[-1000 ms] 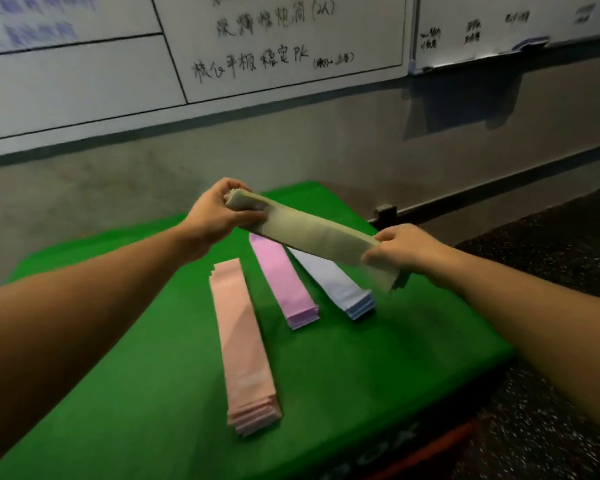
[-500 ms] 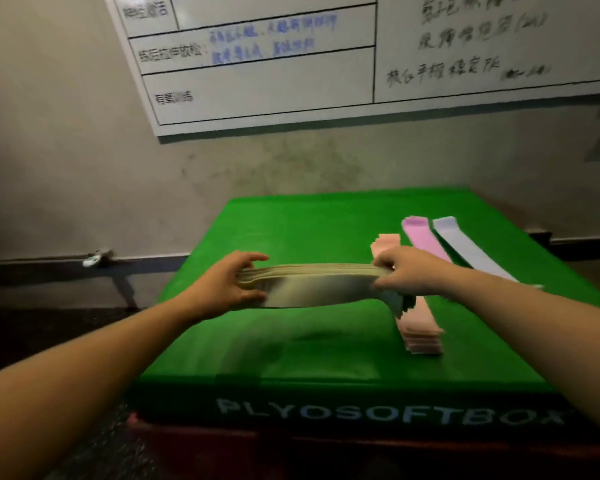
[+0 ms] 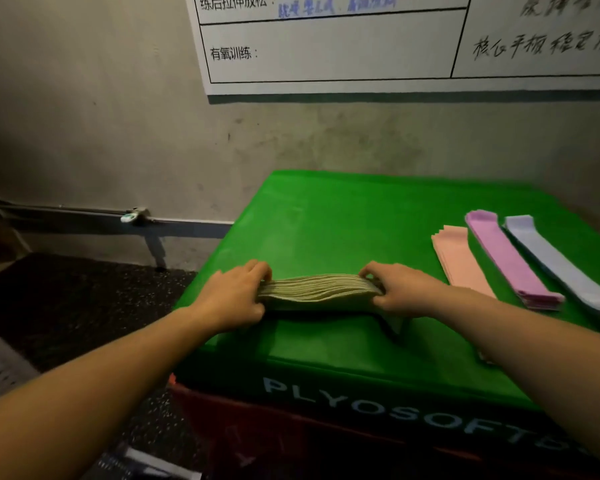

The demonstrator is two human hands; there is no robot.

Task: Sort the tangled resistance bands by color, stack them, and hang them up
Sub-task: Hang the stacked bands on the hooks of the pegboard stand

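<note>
Lying at two o'clock on the green box [image 3: 326, 216] are pink [image 3: 459, 263], purple [image 3: 506, 259] and lilac stacks [image 3: 555, 261]. The left hand [image 3: 234, 297] and right hand [image 3: 400, 289] each grip an end of the olive band stack [image 3: 317, 291], which runs nine-to-three near the box's front edge.

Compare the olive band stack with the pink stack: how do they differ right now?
The olive band stack is gripped at both ends by the left hand and right hand; the pink stack lies untouched. Olive runs crosswise near the box's front, pink runs front-to-back. Both are same-colour stacks on the green box top.
</note>
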